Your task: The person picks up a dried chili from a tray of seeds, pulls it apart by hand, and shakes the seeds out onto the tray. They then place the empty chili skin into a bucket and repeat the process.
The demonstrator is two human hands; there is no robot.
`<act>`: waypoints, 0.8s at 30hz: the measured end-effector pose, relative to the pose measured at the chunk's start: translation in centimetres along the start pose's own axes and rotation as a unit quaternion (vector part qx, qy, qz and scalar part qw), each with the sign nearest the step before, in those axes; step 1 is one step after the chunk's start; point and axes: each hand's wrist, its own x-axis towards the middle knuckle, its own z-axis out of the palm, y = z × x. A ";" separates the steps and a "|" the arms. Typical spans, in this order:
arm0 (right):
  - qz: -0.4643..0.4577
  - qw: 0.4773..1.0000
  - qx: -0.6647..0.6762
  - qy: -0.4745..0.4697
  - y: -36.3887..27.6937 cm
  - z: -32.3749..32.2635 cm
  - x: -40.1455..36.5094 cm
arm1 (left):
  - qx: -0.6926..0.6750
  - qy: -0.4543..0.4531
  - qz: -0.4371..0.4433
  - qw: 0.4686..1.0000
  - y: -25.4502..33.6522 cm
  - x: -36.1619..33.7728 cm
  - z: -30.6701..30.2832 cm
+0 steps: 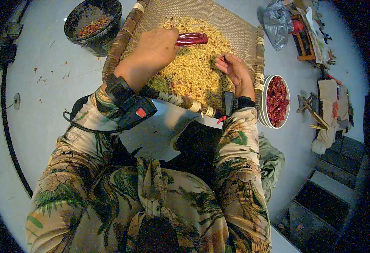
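My left hand (pixel 157 47) is closed around a long, glossy, dark red dried chili pepper (pixel 192 39), which points to the right above the tray. Across from it, my right hand (pixel 237 72) has its fingers curled together, with a small dark bit at the fingertips that I cannot make out. Both hands hover over a heap of yellow seeds (pixel 193 69) mixed with red flecks. The seeds lie on a woven tray (pixel 225 14) with a bark-covered wooden frame, tilted in front of my lap.
At the right of the tray stands a white bowl (pixel 263 110) of red chili pieces (pixel 277 99). A black bucket (pixel 73 31) with reddish scraps is at the upper left. Farther right are a plastic bag (pixel 277 25), a small wooden stool (pixel 313 110) and dark boxes (pixel 320 202).
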 end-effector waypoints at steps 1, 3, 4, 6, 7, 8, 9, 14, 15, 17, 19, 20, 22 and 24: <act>-0.001 1.000 0.003 0.002 0.0 0.1 0.0 | 0.002 0.001 0.001 1.000 0.0 0.0 0.0; 0.000 1.000 0.003 0.008 -0.1 0.3 -0.2 | 0.006 0.001 0.000 1.000 0.0 0.0 0.0; 0.001 1.000 0.002 0.012 -0.1 0.4 -0.2 | 0.009 0.001 0.000 1.000 0.0 0.0 0.0; 0.001 1.000 0.000 0.015 -0.2 0.5 -0.3 | 0.003 -0.001 0.001 1.000 0.0 0.0 -0.1; 0.000 1.000 0.000 0.014 -0.2 0.6 -0.4 | 0.000 -0.003 0.002 1.000 -0.1 0.0 -0.1; -0.002 1.000 0.000 0.013 -0.2 0.6 -0.4 | -0.001 -0.001 0.002 1.000 -0.1 0.0 -0.1; -0.005 1.000 -0.007 0.007 -0.3 0.7 -0.5 | -0.002 0.001 0.002 1.000 -0.1 0.0 -0.1; 0.008 0.988 -0.155 -0.013 0.6 0.4 0.0 | 0.009 0.009 0.002 1.000 0.2 -0.3 -0.4; 0.008 0.986 -0.169 -0.002 0.6 0.7 -0.2 | 0.009 0.001 -0.005 1.000 0.2 -0.3 -0.5; 0.008 0.980 -0.197 0.021 0.6 1.5 -0.5 | 0.009 -0.005 -0.015 1.000 0.3 -0.3 -0.6; -0.009 0.984 -0.179 0.023 0.7 1.5 -0.4 | 0.009 -0.002 -0.022 1.000 0.3 -0.4 -0.6; -0.018 0.985 -0.170 0.025 0.7 1.5 -0.3 | 0.008 -0.002 -0.021 1.000 0.3 -0.4 -0.6; 0.013 0.975 -0.220 0.021 0.2 1.5 -0.9 | 0.006 -0.001 -0.018 1.000 0.2 -0.5 -0.7; 0.040 0.963 -0.268 0.011 0.2 0.7 -0.8 | 0.012 -0.011 -0.020 1.000 0.2 -0.5 -0.8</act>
